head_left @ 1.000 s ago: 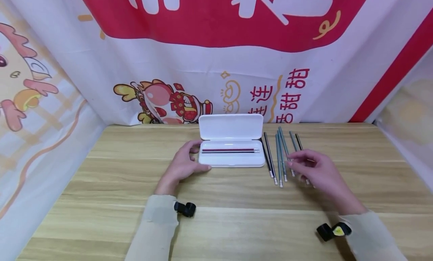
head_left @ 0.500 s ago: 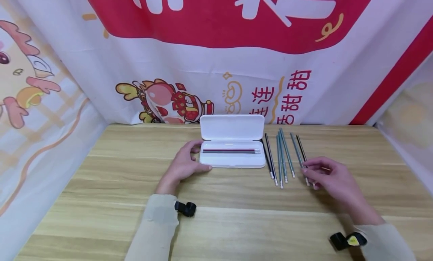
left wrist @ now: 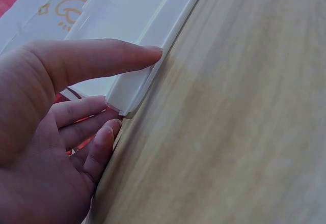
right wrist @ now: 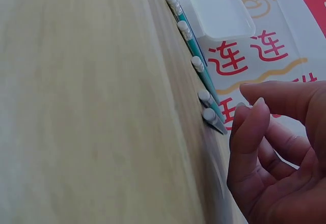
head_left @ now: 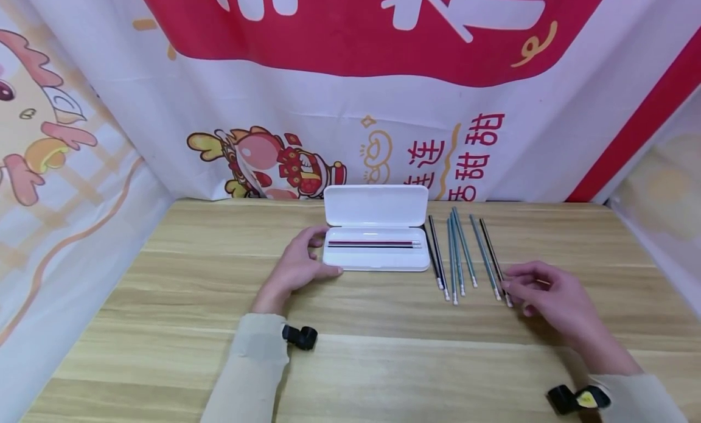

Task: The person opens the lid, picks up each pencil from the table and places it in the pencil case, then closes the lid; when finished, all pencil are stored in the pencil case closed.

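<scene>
In the head view a white pencil case (head_left: 350,263) stands with its lid (head_left: 375,206) raised. A dark red pencil (head_left: 369,243) and a black pencil (head_left: 369,247) lie inside it. My left hand (head_left: 296,265) holds the case's left end, thumb on the front edge and fingers round the side; the left wrist view shows the thumb on the case's edge (left wrist: 133,89). My right hand (head_left: 555,298) hovers at the eraser end of the rightmost black pencil (head_left: 494,255), thumb and forefinger near each other. In the right wrist view no pencil shows between its fingertips (right wrist: 249,87).
Several teal pencils (head_left: 458,249) and dark pencils (head_left: 435,252) lie right of the case, white eraser ends toward me. A separate teal pencil (head_left: 484,255) lies beside the rightmost black one. The wooden table (head_left: 383,374) ends at a printed cloth backdrop (head_left: 306,94).
My right hand has moved right and toward me, from over the teal pencils to the rightmost black pencil. Two pencils on the right now lie close together. My left hand stays at the case.
</scene>
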A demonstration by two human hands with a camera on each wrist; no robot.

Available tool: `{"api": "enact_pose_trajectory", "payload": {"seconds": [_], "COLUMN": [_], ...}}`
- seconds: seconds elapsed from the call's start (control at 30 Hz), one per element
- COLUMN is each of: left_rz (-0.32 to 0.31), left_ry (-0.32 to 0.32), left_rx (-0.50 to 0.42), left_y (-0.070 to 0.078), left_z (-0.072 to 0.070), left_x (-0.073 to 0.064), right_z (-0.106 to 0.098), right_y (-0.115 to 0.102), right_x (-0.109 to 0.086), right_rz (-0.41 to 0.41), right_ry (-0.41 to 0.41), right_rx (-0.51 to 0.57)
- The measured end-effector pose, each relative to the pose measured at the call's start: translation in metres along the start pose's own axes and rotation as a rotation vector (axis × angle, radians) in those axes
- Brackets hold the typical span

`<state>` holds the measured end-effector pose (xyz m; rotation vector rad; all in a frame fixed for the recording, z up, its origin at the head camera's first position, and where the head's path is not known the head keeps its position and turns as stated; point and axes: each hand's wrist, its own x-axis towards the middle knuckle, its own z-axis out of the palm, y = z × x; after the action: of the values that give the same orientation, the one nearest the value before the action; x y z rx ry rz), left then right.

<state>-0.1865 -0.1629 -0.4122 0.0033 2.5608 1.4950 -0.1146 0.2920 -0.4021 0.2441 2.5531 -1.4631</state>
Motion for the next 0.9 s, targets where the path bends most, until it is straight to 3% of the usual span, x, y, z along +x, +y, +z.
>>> {"api": "enact_pose_trajectory", "payload": {"seconds": [0.5, 0.9], "left_rz": [0.01, -0.001], "left_ry": [-0.004, -0.001], "left_rx": [0.014, -0.01], "left_y": [0.0008, 0.0007], "left_z": [0.0004, -0.0008], "left_x": [0.0001, -0.0011], "right_z": [-0.0055, -0.0044], "right_y": [0.0105, 0.0092], "right_x": [0.001, 0.0026], "right_rz": [0.021, 0.033], "right_ry": [-0.067, -0.073], "right_rx": [0.001, -0.025]}}
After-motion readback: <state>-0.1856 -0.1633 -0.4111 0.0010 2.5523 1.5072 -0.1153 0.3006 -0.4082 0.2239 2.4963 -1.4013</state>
